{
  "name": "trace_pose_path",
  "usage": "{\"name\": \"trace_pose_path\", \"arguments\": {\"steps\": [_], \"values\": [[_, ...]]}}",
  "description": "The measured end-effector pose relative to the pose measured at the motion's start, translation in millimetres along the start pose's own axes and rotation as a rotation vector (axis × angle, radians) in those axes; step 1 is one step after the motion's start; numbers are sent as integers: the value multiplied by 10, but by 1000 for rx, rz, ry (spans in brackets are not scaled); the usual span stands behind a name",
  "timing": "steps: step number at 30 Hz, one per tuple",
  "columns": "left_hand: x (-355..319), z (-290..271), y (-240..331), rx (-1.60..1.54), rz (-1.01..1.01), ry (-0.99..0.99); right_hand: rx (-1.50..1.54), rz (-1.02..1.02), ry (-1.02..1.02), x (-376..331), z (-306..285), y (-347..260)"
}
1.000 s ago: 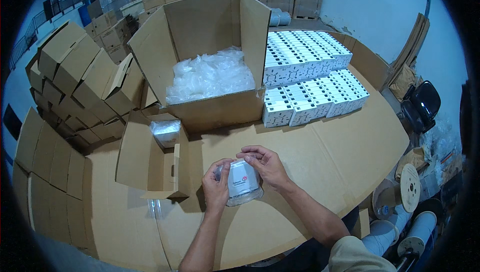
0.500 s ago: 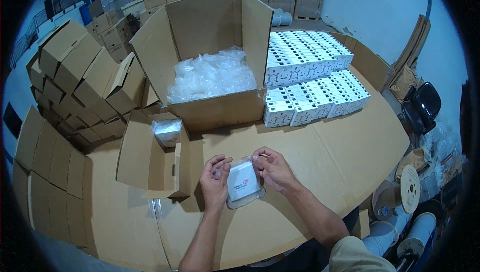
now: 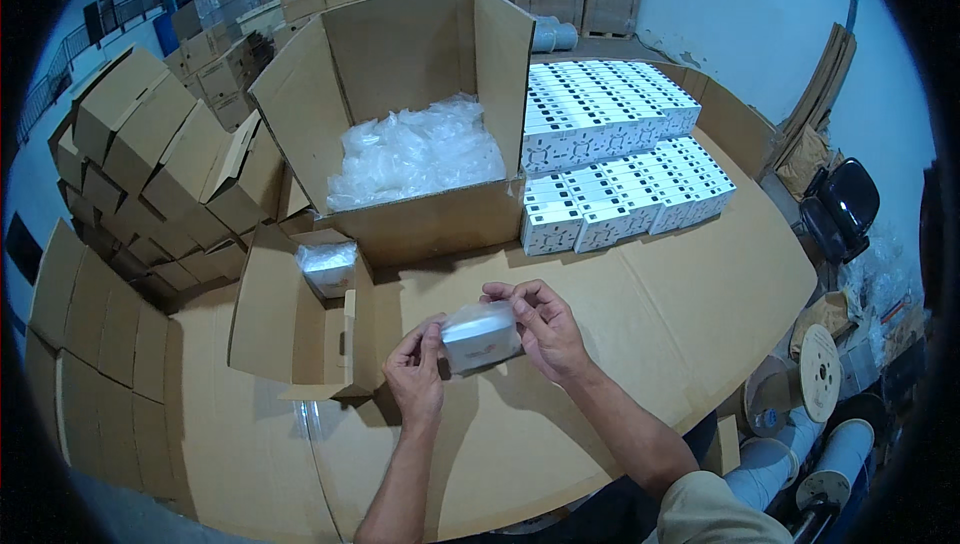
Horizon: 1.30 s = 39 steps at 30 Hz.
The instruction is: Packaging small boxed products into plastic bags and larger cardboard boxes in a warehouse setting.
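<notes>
A flat white box in a clear plastic bag (image 3: 482,340) is held up between my hands above the cardboard-covered table. My left hand (image 3: 415,362) pinches its left edge, while the fingers of my right hand (image 3: 543,327) grip the bag's upper right. The bagged box is tilted, and its print is blurred. Just left of my left hand stands an open brown carton (image 3: 362,339), its flap spread to the left. Inside that carton, at its far end, sits another bundle wrapped in clear plastic (image 3: 328,266).
A large open carton (image 3: 430,219) holds a heap of clear plastic bags (image 3: 415,154). Right of it, white patterned boxes (image 3: 620,134) stand in stacked rows. Brown cartons (image 3: 150,154) are piled at left. Beyond the table's right edge are cable reels (image 3: 820,374) and a black chair (image 3: 842,209).
Both hands have raised and tilted the bagged white box, so its printed face now looks foreshortened. My right hand has moved slightly onto the bag's upper edge. The whole view has shifted slightly left.
</notes>
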<state>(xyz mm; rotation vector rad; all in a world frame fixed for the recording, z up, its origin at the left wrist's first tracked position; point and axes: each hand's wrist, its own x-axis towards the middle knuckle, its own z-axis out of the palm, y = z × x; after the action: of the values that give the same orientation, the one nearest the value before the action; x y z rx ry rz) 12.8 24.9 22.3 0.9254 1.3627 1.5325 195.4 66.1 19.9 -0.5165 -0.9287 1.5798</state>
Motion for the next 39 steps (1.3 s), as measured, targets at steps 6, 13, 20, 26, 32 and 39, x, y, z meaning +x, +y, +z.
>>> {"name": "trace_pose_path", "arguments": {"steps": [6, 13, 20, 26, 32, 39], "values": [[12, -22, -59, 100, 303, 107, -105, -82, -98, -10, -13, 35], [72, -49, -132, 25, 210, 120, -494, 115, -108, -45, 113, -118], [94, -5, -93, -88, 124, 50, -580, 104, -117, 7, -43, 28], [78, -17, -149, -56, 76, -161, -508, 146, -95, -5, -12, 4], [117, -93, -98, -35, 34, -234, -594, 147, -116, -5, -42, -130], [114, -107, -119, -29, 138, -134, -506, 167, -48, -7, 5, -100]]}}
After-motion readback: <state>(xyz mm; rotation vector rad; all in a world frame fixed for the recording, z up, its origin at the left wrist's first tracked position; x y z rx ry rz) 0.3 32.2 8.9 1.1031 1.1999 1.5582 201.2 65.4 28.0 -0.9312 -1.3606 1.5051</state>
